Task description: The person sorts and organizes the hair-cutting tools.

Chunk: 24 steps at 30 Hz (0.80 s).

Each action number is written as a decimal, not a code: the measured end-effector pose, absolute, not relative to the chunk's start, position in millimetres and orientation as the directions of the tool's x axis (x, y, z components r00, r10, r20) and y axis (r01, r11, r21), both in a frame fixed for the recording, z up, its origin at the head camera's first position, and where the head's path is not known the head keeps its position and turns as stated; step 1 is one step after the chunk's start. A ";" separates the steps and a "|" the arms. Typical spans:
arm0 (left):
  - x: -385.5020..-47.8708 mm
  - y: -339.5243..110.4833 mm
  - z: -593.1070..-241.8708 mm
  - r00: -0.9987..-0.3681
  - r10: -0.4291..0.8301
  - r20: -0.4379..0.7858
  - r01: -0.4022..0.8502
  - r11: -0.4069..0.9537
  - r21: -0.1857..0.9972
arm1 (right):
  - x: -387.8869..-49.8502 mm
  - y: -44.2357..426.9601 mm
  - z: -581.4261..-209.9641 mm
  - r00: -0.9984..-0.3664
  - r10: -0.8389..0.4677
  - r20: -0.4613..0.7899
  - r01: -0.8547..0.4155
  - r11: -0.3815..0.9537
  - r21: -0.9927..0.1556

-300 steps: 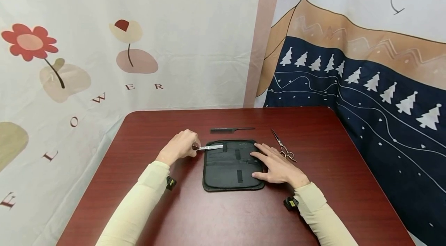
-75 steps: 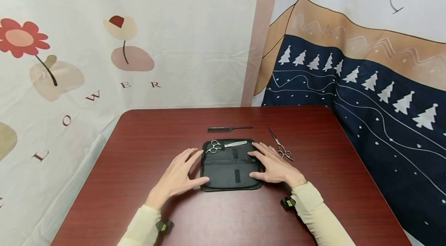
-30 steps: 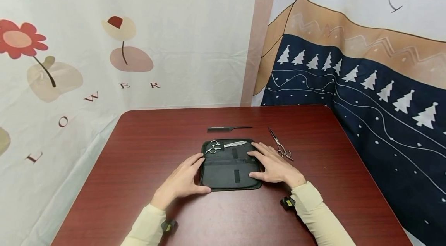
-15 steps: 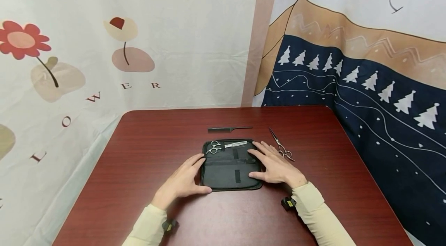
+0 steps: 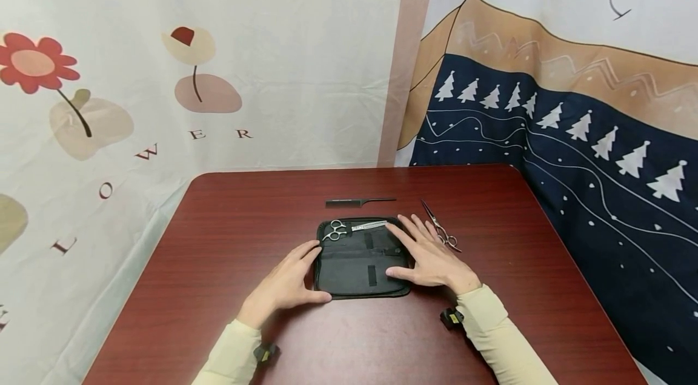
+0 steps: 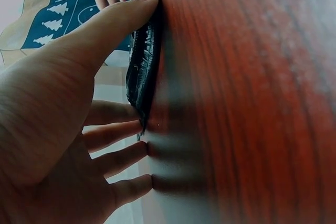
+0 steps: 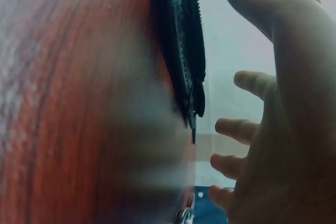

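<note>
A black zip case (image 5: 349, 279) lies flat on the table, its inner side with dark elastic loops facing up. Across its far part rest silver thinning scissors (image 5: 368, 225), tucked under one loop, ring handles to the left. My left hand (image 5: 283, 282) lies along the case's left side, thumb at the near left corner; the left wrist view shows the thumb touching the zip edge (image 6: 144, 40). My right hand (image 5: 433, 257), fingers spread, hovers over the right side; in the right wrist view its fingers stand apart from the zip edge (image 7: 184, 40).
A black tail comb (image 5: 345, 203) lies behind the case. Another pair of scissors (image 5: 443, 233) lies right of it, partly behind my right hand. The reddish-brown table (image 5: 218, 227) ends at printed curtains (image 5: 305, 70).
Ten seconds ago my left hand held the thinning scissors at the loop; they now lie in the case. My left hand moved to its near left corner. Just now my right hand lifted slightly.
</note>
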<state>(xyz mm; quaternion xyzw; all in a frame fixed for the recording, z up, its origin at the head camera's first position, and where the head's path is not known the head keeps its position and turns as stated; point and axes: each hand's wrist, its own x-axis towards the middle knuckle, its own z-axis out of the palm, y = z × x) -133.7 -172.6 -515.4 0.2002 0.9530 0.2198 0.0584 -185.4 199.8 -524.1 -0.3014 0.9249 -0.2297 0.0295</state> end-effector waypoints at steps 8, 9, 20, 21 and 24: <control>-133.2 -173.0 -515.3 -0.913 0.406 -0.017 0.356 0.819 0.450 | -189.5 209.9 -520.7 -0.832 -0.545 0.101 -0.527 0.723 -0.446; -133.1 -173.1 -515.2 -0.913 0.407 -0.016 0.357 0.819 0.450 | -190.6 212.2 -520.0 -0.836 -0.539 0.102 -0.522 0.725 -0.450; -132.9 -173.1 -514.8 -0.916 0.401 -0.026 0.347 0.822 0.451 | -203.2 244.2 -511.1 -0.898 -0.434 0.069 -0.413 0.779 -0.472; -132.9 -173.1 -514.8 -0.916 0.401 -0.025 0.347 0.822 0.452 | -204.0 247.6 -510.9 -0.904 -0.423 0.062 -0.399 0.783 -0.476; -132.9 -173.1 -515.2 -0.916 0.401 -0.025 0.347 0.821 0.453 | -206.2 257.5 -510.7 -0.919 -0.392 0.043 -0.362 0.796 -0.486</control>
